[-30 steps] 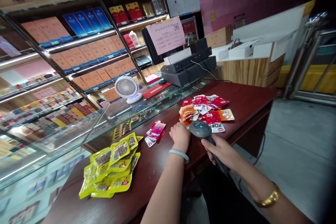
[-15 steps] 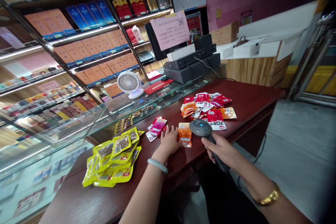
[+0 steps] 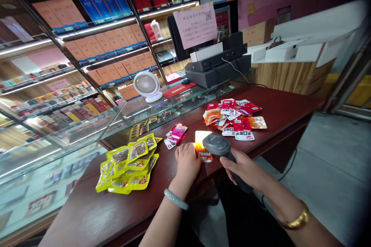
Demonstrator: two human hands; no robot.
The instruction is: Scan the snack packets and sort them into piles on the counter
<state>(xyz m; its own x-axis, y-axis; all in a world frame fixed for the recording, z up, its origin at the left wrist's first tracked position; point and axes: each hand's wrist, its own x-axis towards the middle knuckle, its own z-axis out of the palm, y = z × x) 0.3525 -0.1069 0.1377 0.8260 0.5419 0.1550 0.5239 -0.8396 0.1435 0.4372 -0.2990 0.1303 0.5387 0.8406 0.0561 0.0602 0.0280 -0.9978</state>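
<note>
Gold bangle [image 3: 298, 219], smooth and rounded, sits nearest, right of the orange packet [image 3: 204, 156]. Right hand [image 3: 245, 166], same side, is wrapped around the handle of a matte grey plastic scanner [image 3: 218, 144]; its oval head overhangs the packet's right edge. Left hand [image 3: 188, 161] is at the packet's left edge, thumb side against it; can't tell if it pinches. Packet lies on the polished brown desk [image 3: 290, 104], top washed out by bright light. Risks: glare off glossy film could spoil a scan; a thumb nudge could slide the packet on slick wood. Left of packet: crinkly yellow pouches [image 3: 130, 164], loosely stacked, could slump if a forearm brushes them. Beyond packet: flat pink sachets [image 3: 177, 133] leftward, shiny red-and-white sachets [image 3: 243, 125] rightward; farther, round white fan [image 3: 146, 85].
</note>
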